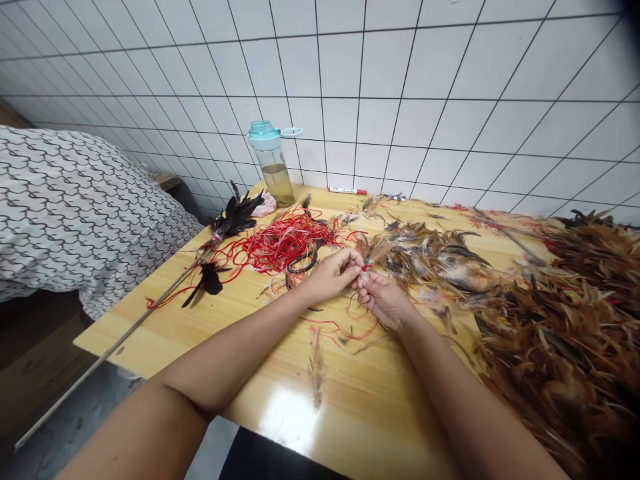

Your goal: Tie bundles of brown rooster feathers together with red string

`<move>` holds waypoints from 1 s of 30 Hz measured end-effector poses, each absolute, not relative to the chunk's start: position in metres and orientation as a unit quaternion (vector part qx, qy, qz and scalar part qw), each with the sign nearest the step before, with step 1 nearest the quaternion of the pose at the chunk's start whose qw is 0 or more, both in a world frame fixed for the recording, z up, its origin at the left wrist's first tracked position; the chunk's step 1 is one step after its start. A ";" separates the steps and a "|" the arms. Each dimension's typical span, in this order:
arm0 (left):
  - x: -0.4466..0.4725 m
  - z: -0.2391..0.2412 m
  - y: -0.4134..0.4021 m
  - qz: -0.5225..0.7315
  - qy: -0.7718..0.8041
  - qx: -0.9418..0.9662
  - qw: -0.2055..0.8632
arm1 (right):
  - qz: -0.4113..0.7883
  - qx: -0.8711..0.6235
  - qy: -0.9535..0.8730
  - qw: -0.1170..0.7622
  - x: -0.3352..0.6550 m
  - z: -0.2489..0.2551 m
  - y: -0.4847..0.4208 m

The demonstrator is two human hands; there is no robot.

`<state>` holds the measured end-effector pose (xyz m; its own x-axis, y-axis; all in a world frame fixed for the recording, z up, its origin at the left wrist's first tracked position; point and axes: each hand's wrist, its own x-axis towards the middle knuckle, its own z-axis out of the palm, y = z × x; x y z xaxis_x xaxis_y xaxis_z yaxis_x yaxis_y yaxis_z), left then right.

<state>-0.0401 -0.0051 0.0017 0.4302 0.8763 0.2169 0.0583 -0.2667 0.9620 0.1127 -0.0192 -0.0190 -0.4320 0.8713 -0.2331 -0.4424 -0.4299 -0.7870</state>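
Note:
My left hand [336, 275] and my right hand [383, 299] meet above the middle of the table, fingertips nearly touching. Between them is a small bundle of brown feathers [379, 252], with red string [367, 267] wrapped round its base. Both hands are closed in a pinch at that wrapped end; the fingers partly hide it. Loose red strands hang below toward the tabletop. Just behind my left hand, a pair of dark-handled scissors [301, 265] appears to lie half under a tangled heap of red string [287, 239]. Loose brown feathers [430, 257] are spread behind my right hand.
A stick [145, 313] with black feathers [237, 217] tied at its tip overhangs the table's left edge. Behind it stands a water bottle [274, 167]. A red marker [347, 191] lies by the tiled wall. Bushy brown feather piles [555, 347] cover the right side. Patterned cloth [85, 200] hangs left.

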 end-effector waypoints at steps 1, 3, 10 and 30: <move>-0.040 0.002 -0.005 0.411 0.339 0.675 0.510 | 0.778 -0.325 -0.331 0.423 0.113 -0.019 -0.019; -0.039 0.003 -0.006 0.414 0.337 0.662 0.525 | 0.775 -0.326 -0.333 0.426 0.113 -0.020 -0.019; -0.038 0.005 -0.008 0.449 0.334 0.602 0.569 | 0.755 -0.331 -0.351 0.444 0.111 -0.022 -0.020; -0.033 0.007 -0.014 0.471 0.344 0.617 0.529 | 0.745 -0.314 -0.345 0.477 0.108 -0.013 -0.023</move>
<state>-0.0333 -0.0137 0.0069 0.3202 0.9222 0.2169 -0.0737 -0.2040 0.9762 0.1078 -0.0228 -0.0134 -0.3483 0.9270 -0.1390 -0.4940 -0.3076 -0.8132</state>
